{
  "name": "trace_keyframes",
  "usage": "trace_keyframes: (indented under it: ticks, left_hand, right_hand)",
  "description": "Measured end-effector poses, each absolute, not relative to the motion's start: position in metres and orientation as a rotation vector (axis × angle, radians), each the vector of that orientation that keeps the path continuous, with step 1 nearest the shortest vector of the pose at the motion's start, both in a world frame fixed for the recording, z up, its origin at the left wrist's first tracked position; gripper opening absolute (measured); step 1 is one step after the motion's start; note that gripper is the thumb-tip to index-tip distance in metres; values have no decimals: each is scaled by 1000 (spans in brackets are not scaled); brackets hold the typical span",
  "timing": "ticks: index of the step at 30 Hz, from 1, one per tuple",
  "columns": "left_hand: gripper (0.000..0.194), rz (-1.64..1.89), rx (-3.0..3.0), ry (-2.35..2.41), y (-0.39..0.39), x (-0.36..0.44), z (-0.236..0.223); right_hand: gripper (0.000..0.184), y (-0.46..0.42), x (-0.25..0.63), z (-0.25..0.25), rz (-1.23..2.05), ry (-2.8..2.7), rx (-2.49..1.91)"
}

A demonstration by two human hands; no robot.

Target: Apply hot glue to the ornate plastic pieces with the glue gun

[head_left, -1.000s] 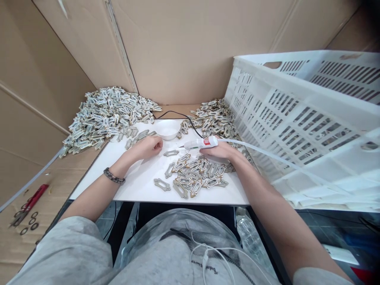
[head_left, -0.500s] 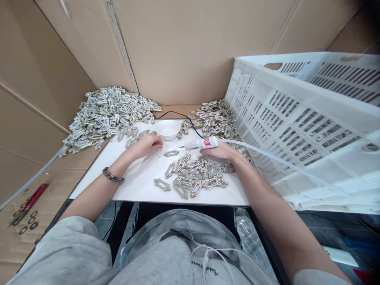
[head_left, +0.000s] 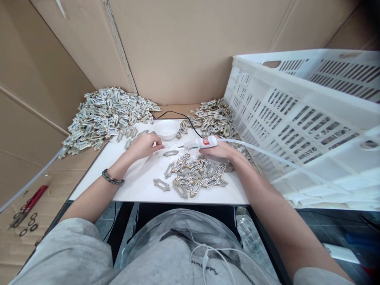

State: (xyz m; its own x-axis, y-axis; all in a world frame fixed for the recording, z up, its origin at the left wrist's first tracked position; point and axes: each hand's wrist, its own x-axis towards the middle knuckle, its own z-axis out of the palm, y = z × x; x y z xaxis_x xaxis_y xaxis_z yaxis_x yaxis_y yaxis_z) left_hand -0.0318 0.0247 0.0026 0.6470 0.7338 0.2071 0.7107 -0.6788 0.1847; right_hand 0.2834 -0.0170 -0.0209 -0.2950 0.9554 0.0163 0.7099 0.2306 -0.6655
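Observation:
My right hand (head_left: 218, 149) is wrapped round a white, pen-shaped hot glue gun (head_left: 196, 144) with a red label. Its thin tip points left, and a long translucent glue stick or tube (head_left: 252, 146) trails from its back end. Just left of the tip, a single grey frame-shaped plate (head_left: 170, 153) lies on the white board. My left hand (head_left: 146, 145) hovers beside it, thumb and forefinger pinched together; whatever is between them is too small to make out. Behind the fingers stands a white bowl (head_left: 168, 130). Several grey and gold-edged ornamental plates (head_left: 192, 174) lie loosely heaped below my right hand.
Large piles of similar plates sit at back left (head_left: 107, 113) and back right (head_left: 215, 114). A tall white slatted crate (head_left: 291, 111) rises along the right. Cardboard walls (head_left: 184, 51) enclose the back. A red-handled tool (head_left: 37, 198) and rings (head_left: 32, 221) lie at far left.
My left fingertips have shifted slightly to the right, and the thumb and forefinger reach out a little further. The right hand and glue gun stay nearly in place.

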Motion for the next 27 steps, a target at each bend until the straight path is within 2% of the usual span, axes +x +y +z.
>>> trace_keyframes:
  ticks: [14,27]
  left_hand:
    - [25,540,2583,1267,12,-13,-5]
    - [19,444,2652,1253,1,-8,-10]
  right_hand:
    - [14,-19,284,-19,839,-2044,-1538]
    - [15,-21,283,-16,838,-2057,-1516]
